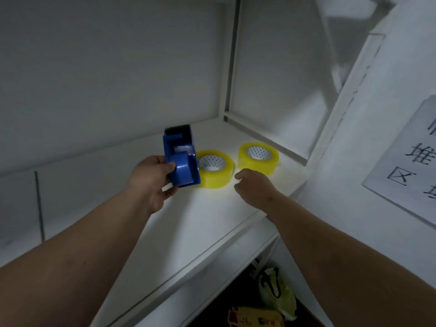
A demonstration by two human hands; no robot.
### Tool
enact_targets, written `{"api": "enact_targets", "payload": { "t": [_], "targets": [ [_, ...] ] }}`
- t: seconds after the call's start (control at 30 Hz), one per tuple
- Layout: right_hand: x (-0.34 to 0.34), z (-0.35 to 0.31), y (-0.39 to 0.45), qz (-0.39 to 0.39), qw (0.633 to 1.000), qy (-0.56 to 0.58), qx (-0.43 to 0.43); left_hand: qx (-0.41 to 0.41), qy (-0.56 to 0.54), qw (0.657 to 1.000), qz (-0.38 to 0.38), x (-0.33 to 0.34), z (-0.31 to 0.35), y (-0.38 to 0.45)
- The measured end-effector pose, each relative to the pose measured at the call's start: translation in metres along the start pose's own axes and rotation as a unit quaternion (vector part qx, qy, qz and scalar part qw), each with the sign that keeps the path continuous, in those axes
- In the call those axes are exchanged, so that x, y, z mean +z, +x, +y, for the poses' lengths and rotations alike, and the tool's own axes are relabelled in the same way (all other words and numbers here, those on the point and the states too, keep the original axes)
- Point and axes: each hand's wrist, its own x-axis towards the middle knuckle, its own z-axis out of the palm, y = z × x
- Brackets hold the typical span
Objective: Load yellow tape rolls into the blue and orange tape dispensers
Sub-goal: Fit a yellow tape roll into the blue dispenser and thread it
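My left hand (151, 179) grips the blue tape dispenser (180, 159) by its lower side and holds it upright just above the white shelf (207, 213). The dispenser's hub holds no roll. Two yellow tape rolls lie flat on the shelf: one (215, 169) right behind the dispenser, partly hidden by it, and another (258, 158) further right. My right hand (253, 185) hovers over the shelf just in front of the two rolls, fingers loosely curled, holding nothing. No orange dispenser is in view.
The shelf ends at a white back wall and a white upright post (230, 67) at the rear right. A paper sign with dark characters (410, 161) hangs on the right wall. Below the shelf edge sit a green bag (276, 291) and a yellow box (254, 319).
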Motion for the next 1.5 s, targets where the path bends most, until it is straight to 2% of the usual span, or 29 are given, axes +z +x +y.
{"api": "enact_targets", "payload": {
  "t": [0.17, 0.27, 0.4, 0.53, 0.67, 0.77, 0.87, 0.93, 1.2, 1.4, 1.5],
  "targets": [
    [0.016, -0.012, 0.039, 0.043, 0.981, -0.131, -0.136, 0.005, -0.015, 0.995, 0.097, -0.006, -0.007, 0.011],
    [0.019, -0.018, 0.057, 0.012, 0.961, -0.195, -0.198, 0.004, -0.034, 0.992, 0.119, -0.007, -0.012, 0.01],
    [0.032, -0.02, 0.072, -0.077, 0.944, -0.263, -0.185, 0.002, -0.05, 0.989, 0.139, -0.007, -0.02, 0.004],
    [0.037, -0.025, 0.075, -0.054, 0.943, -0.272, -0.184, 0.005, -0.054, 0.985, 0.162, -0.014, -0.023, -0.003],
    [0.035, -0.037, 0.069, -0.06, 0.97, -0.163, -0.168, 0.012, -0.064, 0.98, 0.188, -0.03, -0.022, -0.014],
    [0.025, -0.054, 0.055, -0.082, 0.985, 0.021, -0.15, 0.01, -0.083, 0.976, 0.203, -0.045, -0.02, -0.023],
    [0.015, -0.077, 0.029, -0.108, 0.96, 0.235, -0.108, 0.011, -0.099, 0.974, 0.204, -0.062, -0.014, -0.035],
    [0.012, -0.096, 0.009, -0.143, 0.934, 0.317, -0.083, 0.019, -0.101, 0.974, 0.2, -0.078, -0.008, -0.044],
    [0.055, -0.194, -0.077, -0.217, 0.85, 0.472, -0.089, 0.056, -0.077, 0.978, 0.183, -0.182, 0.016, -0.101],
    [0.1, -0.253, -0.143, -0.255, 0.808, 0.518, -0.118, 0.065, -0.062, 0.975, 0.201, -0.256, 0.016, -0.148],
    [0.112, -0.276, -0.171, -0.277, 0.802, 0.507, -0.148, 0.061, -0.061, 0.973, 0.212, -0.281, 0.01, -0.172]
  ]
}}
